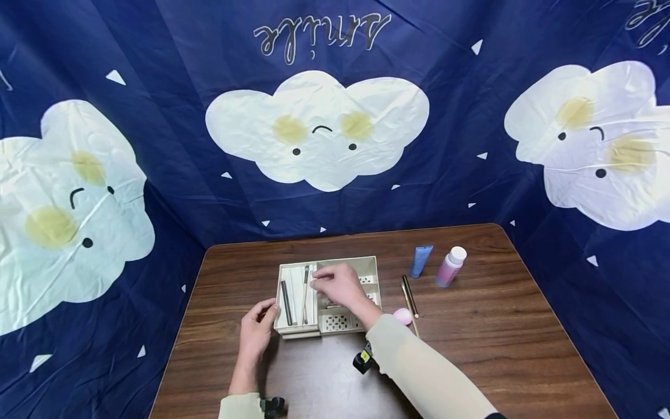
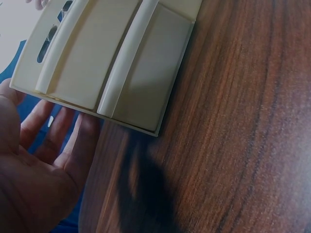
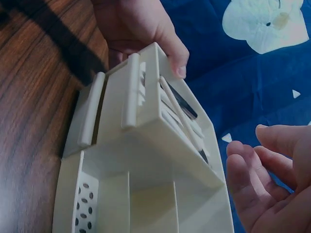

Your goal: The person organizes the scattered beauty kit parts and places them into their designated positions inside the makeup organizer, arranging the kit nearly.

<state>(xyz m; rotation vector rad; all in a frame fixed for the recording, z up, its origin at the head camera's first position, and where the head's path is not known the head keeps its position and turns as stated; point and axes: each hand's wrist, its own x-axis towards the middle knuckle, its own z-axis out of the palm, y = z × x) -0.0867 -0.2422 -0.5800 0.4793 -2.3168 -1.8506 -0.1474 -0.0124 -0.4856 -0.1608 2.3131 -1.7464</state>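
A cream cosmetics organizer (image 1: 298,330) stands on the table, with drawers under its left part and open compartments on its right. Its left top tray holds a dark slender stick (image 1: 286,302) and a makeup brush (image 1: 305,297), among other thin pieces. My left hand (image 1: 255,329) touches the organizer's left side, fingers relaxed along the outer wall and thumb at the upper edge in the right wrist view. Over the tray's right edge hovers my right hand (image 1: 342,285). Its fingers are loosely bent, with nothing between them in the right wrist view.
To the organizer's right lie a pink egg-shaped sponge (image 1: 402,316) and slim dark and gold sticks (image 1: 410,297). Farther back are a blue tube (image 1: 420,262) and a pink bottle (image 1: 450,269) with a white cap. A blue cloud-print curtain (image 1: 319,209) surrounds the wooden table (image 1: 497,326).
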